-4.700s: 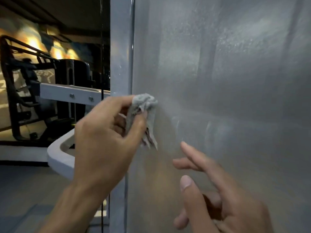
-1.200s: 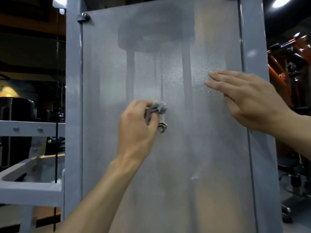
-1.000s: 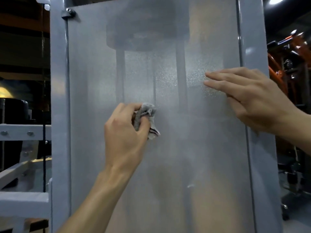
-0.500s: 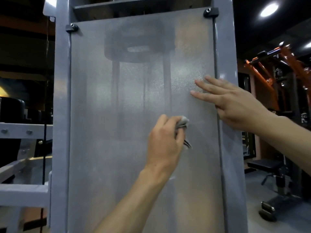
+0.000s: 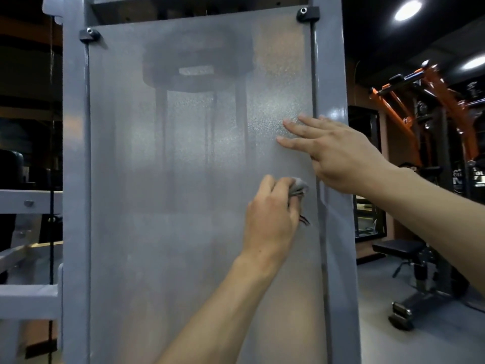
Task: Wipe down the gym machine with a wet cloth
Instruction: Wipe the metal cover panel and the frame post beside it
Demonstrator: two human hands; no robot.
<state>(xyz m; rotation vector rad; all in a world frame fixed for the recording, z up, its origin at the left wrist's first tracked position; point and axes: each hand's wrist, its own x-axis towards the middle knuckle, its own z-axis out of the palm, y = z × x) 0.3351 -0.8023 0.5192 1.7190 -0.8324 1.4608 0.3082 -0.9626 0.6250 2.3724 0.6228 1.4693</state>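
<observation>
- Bunching the cloth (image 5: 298,187) up tight in the left hand (image 5: 270,219), fingers curled round it, pressed on the panel (image 5: 170,219) near its right edge.
- Right hand (image 5: 338,153) is flat and open, fingers straight, touching the panel just above, holding nothing.
- Cloth looks soft, light and floppy, so a wad grip in the fist suits it; I'd guess it's damp, but can't really tell.
- Panel seems stiff and frosted, bolted to a grey frame (image 5: 74,179).
- Weight bench (image 5: 399,252) sits off right.
</observation>
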